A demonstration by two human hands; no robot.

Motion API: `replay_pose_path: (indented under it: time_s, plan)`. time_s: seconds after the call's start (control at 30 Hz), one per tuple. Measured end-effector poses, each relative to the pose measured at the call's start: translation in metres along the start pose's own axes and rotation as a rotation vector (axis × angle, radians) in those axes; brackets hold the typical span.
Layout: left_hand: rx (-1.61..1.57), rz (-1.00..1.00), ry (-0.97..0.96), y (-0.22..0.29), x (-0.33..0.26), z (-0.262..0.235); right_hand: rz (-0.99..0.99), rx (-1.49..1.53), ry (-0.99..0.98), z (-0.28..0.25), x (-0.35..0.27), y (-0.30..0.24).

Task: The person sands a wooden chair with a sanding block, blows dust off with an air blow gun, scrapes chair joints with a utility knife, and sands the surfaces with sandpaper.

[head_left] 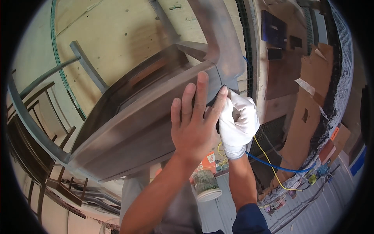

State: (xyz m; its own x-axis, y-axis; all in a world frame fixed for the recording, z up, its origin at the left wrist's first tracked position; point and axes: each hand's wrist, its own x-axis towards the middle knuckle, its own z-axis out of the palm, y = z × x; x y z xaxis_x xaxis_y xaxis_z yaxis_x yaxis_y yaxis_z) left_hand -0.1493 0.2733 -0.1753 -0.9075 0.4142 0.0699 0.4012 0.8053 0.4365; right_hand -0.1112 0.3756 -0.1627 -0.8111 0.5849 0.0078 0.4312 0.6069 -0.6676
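You'd best brace the chair rail [136, 128] beneath your bare left hand [193, 126], fingers spread, beside your gloved right hand [238, 117], curled on I cannot tell what, if anything.

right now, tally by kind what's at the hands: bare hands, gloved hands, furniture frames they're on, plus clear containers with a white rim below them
Bare hands: 1
White-gloved hands: 1
Furniture frames at the hands: 1
Clear containers with a white rim: 1
Total: 4
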Motion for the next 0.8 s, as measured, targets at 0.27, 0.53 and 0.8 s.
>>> replay_pose_path:
  time_s: [0.27, 0.53, 0.8]
  plan:
    - [-0.014, -0.003, -0.028, -0.003, -0.003, -0.002, -0.044, -0.003, 0.008, 0.001, 0.002, 0.003]
    - [-0.024, -0.029, 0.015, 0.001, 0.003, -0.004, 0.01, 0.01, 0.057, 0.008, 0.0, 0.001]
    - [0.049, 0.038, -0.076, -0.005, -0.003, -0.008, -0.122, 0.0, 0.021, 0.002, 0.001, 0.006]
